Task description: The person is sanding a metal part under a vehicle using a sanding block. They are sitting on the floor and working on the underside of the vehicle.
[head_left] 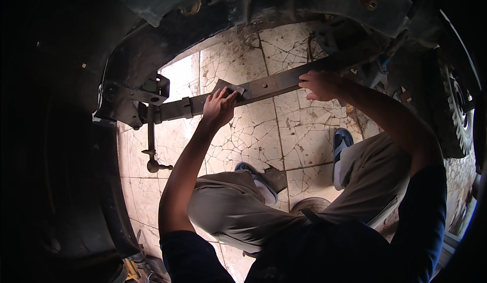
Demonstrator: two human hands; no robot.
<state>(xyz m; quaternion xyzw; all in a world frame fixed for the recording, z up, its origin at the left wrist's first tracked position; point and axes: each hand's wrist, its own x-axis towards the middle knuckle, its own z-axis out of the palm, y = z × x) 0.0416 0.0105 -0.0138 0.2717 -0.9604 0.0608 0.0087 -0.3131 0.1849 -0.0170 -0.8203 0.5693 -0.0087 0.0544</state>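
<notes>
A long dark metal leaf spring (274, 83) runs crosswise in front of me, rising toward the right under a vehicle. My left hand (219, 109) presses a small dark sheet that looks like sandpaper (223, 83) against its upper face, fingers bent over the sheet. Further right, my right hand (323, 85) rests at the bar's near edge with fingers apart and no loose object in it. Between the hands, a small bolt head (264, 85) shows on the bar. A metal clamp (187, 107) wraps the bar left of my left hand.
A rod with a ball joint (153, 166) hangs below the bar at left. Dark vehicle bodywork (167, 44) curves overhead and along the left. A wheel (460, 105) stands at far right. Cracked floor tiles (304, 151) lie below, with my slippered feet (343, 139) on them.
</notes>
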